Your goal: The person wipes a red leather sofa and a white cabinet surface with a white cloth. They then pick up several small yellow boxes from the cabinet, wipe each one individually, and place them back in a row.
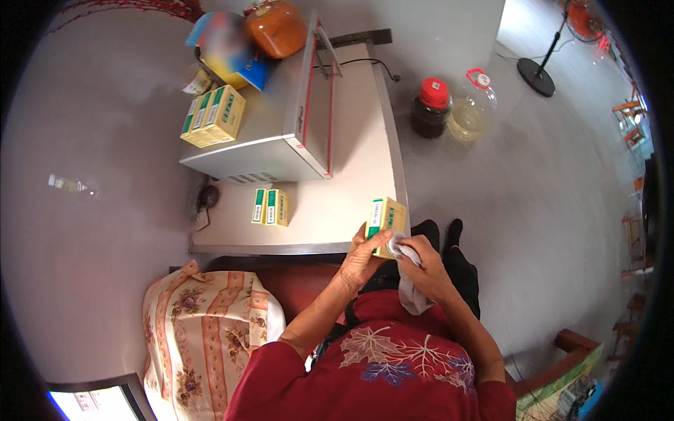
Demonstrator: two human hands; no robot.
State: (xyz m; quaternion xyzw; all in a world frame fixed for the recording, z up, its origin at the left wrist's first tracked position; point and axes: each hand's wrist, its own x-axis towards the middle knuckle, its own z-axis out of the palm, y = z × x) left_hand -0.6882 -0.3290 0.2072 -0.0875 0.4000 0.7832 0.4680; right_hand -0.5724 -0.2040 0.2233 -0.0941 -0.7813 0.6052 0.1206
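Observation:
My left hand (361, 257) is closed round the lower side of a yellow and green carton (386, 216), holding it up just past the table's near right corner. In my right hand (427, 268) a white cloth (414, 291) is bunched, pressed against the carton's lower right side, its loose end hanging down. Two like small cartons (271, 206) stand side by side on the white table (316, 217), left of my hands. More of the same cartons (213, 116) are grouped on top of a silver microwave oven (246, 160).
Behind those cartons stand an orange-filled jar (277, 29) and a blue and yellow package (242, 70). On the floor at right are a red-lidded dark jar (430, 109), a clear jug (470, 109) and a fan base (536, 77). A flowered cloth (210, 330) covers something at lower left.

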